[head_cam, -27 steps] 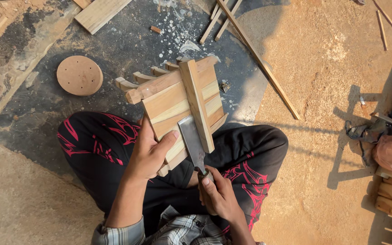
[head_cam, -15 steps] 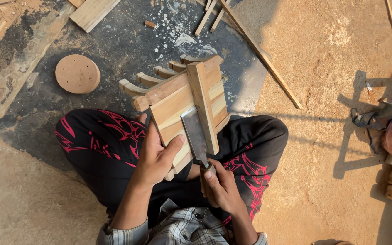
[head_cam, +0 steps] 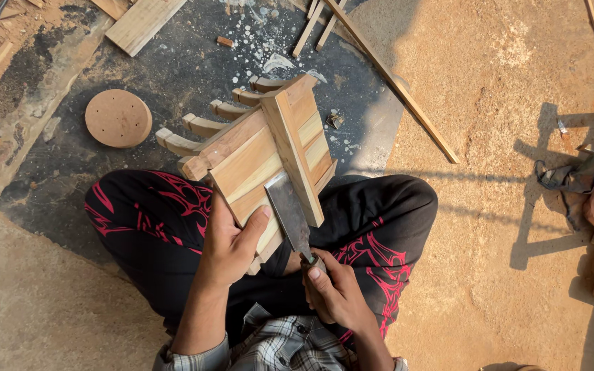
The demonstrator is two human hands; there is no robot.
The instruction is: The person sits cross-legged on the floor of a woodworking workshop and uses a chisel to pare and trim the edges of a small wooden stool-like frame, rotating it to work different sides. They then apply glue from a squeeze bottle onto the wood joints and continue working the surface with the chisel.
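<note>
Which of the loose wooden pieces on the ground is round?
The flat round wooden disc on the dark ground, left of the slatted wooden frame; the other loose pieces are straight planks and sticks.

Left hand (head_cam: 232, 237): positioned left of centre, forearm rising from the lower frame edge at a slight rightward lean. Palm faces down, fingers closed together and curled over, thumb (head_cam: 256, 223) extended up and to the right. Right hand (head_cam: 335, 295): positioned lower and to the right, closed in a fist grip, knuckles outward, thumb laid along the top and pointing up-left. Both wrists are nearly straight. The two hands are near each other, not touching.
</note>
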